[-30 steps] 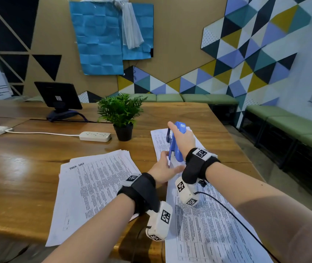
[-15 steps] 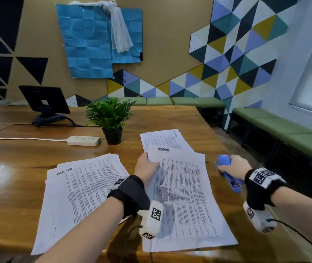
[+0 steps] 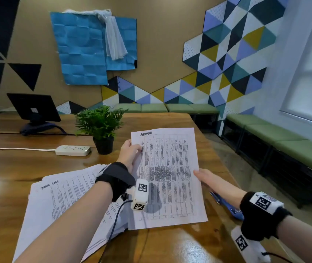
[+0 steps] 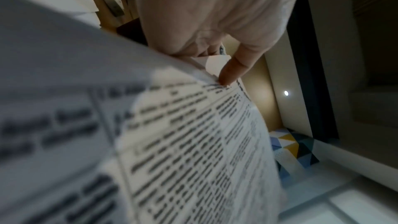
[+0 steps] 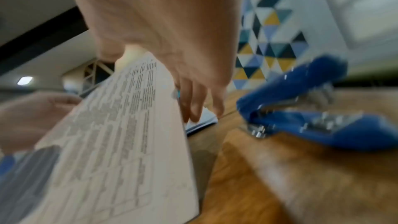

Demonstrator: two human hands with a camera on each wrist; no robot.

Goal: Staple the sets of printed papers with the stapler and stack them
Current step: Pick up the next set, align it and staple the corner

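The left hand (image 3: 129,153) pinches the "ADMIN" paper set (image 3: 167,177) at its upper left edge, fingers clamped on it; the right hand (image 3: 211,180) steadies its right edge, fingers straight. The stapler (image 3: 227,205) lies on the surface (image 3: 9,168) under that wrist. I judge this set stapled, 1 move from the stack (image 3: 64,202) at left; the surface's right edge is near
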